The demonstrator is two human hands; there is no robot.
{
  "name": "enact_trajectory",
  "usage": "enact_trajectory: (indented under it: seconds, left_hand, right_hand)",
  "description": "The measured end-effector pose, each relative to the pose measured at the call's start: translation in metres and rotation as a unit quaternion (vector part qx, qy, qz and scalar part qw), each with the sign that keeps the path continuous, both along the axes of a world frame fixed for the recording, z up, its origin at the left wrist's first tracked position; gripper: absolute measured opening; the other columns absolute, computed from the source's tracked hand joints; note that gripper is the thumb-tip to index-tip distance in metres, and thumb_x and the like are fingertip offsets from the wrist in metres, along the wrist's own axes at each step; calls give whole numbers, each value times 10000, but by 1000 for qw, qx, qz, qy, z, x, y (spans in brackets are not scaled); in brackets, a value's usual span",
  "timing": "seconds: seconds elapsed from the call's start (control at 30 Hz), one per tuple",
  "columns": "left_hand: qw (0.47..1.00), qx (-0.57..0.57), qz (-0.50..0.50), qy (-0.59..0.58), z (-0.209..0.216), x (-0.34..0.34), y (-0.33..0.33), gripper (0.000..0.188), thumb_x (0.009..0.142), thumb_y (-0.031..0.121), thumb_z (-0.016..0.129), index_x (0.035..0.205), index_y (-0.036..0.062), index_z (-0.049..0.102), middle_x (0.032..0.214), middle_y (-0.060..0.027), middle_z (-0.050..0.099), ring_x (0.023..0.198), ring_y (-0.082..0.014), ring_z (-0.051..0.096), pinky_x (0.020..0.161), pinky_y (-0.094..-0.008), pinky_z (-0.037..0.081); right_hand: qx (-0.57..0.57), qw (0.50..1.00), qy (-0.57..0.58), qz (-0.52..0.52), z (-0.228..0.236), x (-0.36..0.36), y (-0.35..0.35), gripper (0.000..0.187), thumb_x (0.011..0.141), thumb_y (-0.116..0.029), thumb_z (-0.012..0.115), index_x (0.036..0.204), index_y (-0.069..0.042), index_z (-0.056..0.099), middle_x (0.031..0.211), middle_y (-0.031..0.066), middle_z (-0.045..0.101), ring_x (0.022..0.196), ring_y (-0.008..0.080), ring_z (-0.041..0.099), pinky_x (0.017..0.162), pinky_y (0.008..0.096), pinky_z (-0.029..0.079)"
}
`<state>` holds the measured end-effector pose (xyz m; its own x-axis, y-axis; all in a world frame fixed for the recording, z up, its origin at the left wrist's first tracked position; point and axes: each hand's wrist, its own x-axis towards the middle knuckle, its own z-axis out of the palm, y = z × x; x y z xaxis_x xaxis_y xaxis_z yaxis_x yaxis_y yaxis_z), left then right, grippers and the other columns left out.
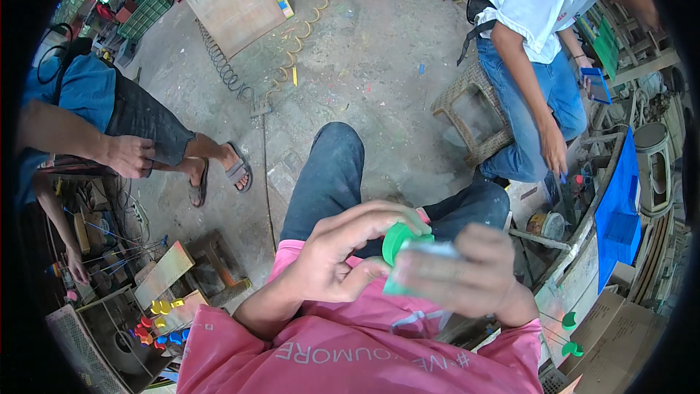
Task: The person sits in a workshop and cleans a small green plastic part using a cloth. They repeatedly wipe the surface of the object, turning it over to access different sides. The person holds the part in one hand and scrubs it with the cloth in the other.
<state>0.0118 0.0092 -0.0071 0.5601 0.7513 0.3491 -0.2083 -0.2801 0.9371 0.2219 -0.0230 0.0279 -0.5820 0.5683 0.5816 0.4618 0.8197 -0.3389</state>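
In front of my pink shirt, my left hand (343, 252) is closed on a small bright green curved piece (394, 244), pinched between thumb and fingers. Close against it on the right is my right hand (467, 270), smeared by motion. Its fingers are bent over a pale green flat piece (397, 282), whose lower corner sticks out beneath them; its kind is unclear. A whitish patch shows along the top of those fingers, too blurred to name. The two hands meet above my lap.
Small yellow, red and blue pieces (166, 306) stand at lower left, green ones on thin rods (571, 321) at lower right. One co-worker (80, 102) is at left; another (539, 0) sits right on a woven stool (474, 120). A coiled hose (295, 51) crosses the floor.
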Motion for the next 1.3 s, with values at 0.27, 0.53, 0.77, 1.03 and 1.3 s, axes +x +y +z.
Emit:
enact_trajectory:
  seconds: [0.27, 0.53, 0.77, 1.03, 1.3]
  left_hand:
    - [997, -58, -54, 13, 3, -6, -2, 403, 839, 150, 620, 1159, -70, 511, 1120, -213, 564, 1032, -332, 581, 864, -368, 464]
    - [996, -61, -50, 38, 8, -6, -1, 396, 794, 77, 629, 1141, -76, 519, 1116, -217, 564, 1044, -342, 570, 894, -372, 446]
    - [996, -68, -58, 31, 5, -6, -4, 409, 771, 69, 643, 1135, -71, 521, 1134, -215, 552, 1045, -352, 565, 902, -372, 440]
    - [997, -28, -65, 37, 7, -7, -1, 429, 771, 75, 659, 1149, -68, 516, 1153, -226, 540, 1064, -374, 556, 910, -380, 436]
    - [997, -13, -59, 42, 5, -6, -5, 473, 754, 109, 704, 1145, -78, 514, 1138, -223, 549, 1072, -368, 554, 929, -395, 430]
  right_hand:
    - [-7, 999, -18, 46, 5, 4, 7, 286, 665, -183, 675, 948, -171, 710, 1068, -53, 667, 501, 64, 361, 437, 208, 287]
    - [2, 999, -1, -34, -1, 7, 17, 283, 636, -190, 656, 911, -186, 721, 1025, -55, 678, 474, 100, 338, 425, 251, 264]
    - [0, 1000, 3, -23, -1, 5, 13, 277, 656, -165, 654, 926, -166, 718, 1039, -30, 676, 480, 94, 347, 427, 235, 272]
    - [24, 1000, -6, 6, 1, -1, 5, 285, 655, -177, 687, 938, -158, 718, 1054, -22, 674, 484, 71, 349, 430, 212, 280]
    - [27, 999, 12, 14, -1, 4, 1, 336, 642, -131, 649, 973, -128, 707, 1024, -12, 683, 475, 85, 354, 436, 225, 294]
